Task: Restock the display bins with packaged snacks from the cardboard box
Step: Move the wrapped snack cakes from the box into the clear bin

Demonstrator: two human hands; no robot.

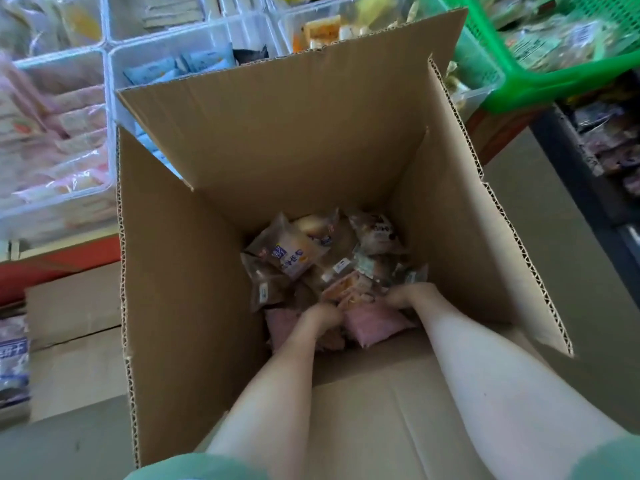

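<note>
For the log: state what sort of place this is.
Probably a snack shop, at a restocking shelf: rows of stocked clear bins, a green basket of goods, and an open box of wrapped snacks.

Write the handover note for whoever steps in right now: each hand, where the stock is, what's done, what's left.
Left hand: deep in the cardboard box, among the packets; grip unclear in the blur.
Right hand: also at the bottom, at the edge of a pink packet; grip unclear.
Snacks: a loose pile on the box floor.
Display bins: behind the box, already holding packets.
Done: nothing is lifted out at this moment.
Left: take packets out and put them in the bins.
</note>
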